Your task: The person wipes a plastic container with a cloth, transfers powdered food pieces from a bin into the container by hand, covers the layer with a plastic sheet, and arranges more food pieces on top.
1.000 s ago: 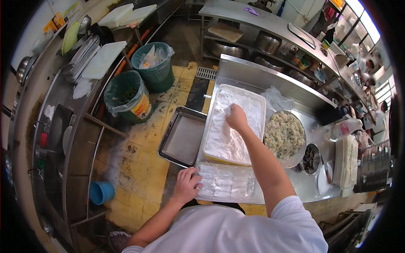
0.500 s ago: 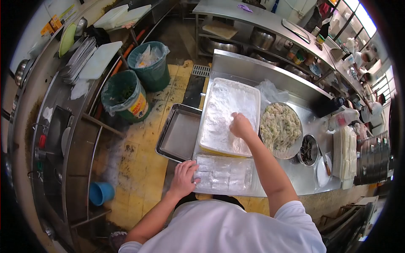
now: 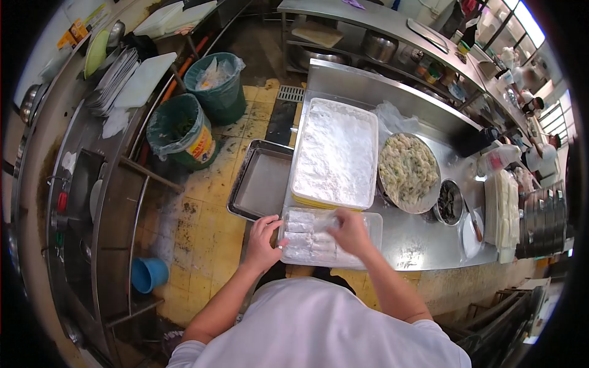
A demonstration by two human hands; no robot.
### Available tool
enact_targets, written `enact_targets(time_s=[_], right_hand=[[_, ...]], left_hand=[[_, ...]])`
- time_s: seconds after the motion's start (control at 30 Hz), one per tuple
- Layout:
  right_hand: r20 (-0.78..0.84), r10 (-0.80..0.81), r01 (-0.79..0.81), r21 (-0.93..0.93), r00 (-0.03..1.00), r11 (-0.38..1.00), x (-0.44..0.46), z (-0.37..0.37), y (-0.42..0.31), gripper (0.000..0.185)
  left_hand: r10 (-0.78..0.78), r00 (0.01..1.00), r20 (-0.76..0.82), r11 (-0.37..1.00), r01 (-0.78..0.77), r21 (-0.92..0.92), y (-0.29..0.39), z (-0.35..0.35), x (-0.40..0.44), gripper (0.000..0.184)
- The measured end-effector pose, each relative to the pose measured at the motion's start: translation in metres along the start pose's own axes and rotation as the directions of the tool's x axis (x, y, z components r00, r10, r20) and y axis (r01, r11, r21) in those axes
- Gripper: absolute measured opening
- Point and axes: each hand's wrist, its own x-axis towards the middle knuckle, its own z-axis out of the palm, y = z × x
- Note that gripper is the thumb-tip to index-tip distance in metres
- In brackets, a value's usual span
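White-dusted rolls (image 3: 299, 244) lie in rows in a shallow clear plastic tray (image 3: 375, 224) at the table's front edge. My left hand (image 3: 262, 246) rests at the tray's left edge, fingers apart, thumb touching that side. Over the tray's middle, my right hand (image 3: 353, 234) is closed and slightly blurred, its fingertips at a crumpled clear plastic film (image 3: 323, 219); its grip is partly hidden. Just behind stands a white tub of white powder (image 3: 334, 153). To its right is a large round bowl of pale, green-flecked filling (image 3: 408, 168).
A smaller bowl of dark pieces (image 3: 450, 202) and a knife (image 3: 472, 218) on a white board sit at right, near stacked white trays (image 3: 502, 208). An empty metal pan (image 3: 261, 178) is at left. Lined green bins (image 3: 183, 132) and a blue bucket (image 3: 149, 274) stand on the floor.
My right hand has left the powder and moved down to the rolls tray. The film that lay across the tray is now bunched near its middle. My left hand stays at the left edge.
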Motion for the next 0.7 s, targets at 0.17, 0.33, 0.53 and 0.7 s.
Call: enact_targets(time_s=[0.17,0.33,0.53,0.7], right_hand=[[0.089,-0.088,0.089,-0.005,0.992,0.996,-0.036,0.069,0.001,0.03],[0.089,-0.204,0.222,-0.332,0.975,0.917,-0.05,0.075,0.008,0.041],[0.063,-0.299,0.302,-0.354,0.952,0.885,-0.042,0.086,0.023,0.037],[0.163,-0.268,0.312,-0.414,0.95,0.855,-0.047,0.082,0.023,0.028]], left_hand=[[0.014,1.0,-0.016,0.999,-0.014,-0.029,-0.006,-0.001,-0.002,0.043],[0.114,0.985,0.129,0.993,-0.112,-0.021,0.012,-0.015,-0.002,0.036],[0.144,0.975,0.17,0.975,-0.169,0.144,0.008,-0.002,-0.007,0.036],[0.185,0.967,0.173,0.967,-0.211,0.144,0.002,0.003,0.0,0.038]])
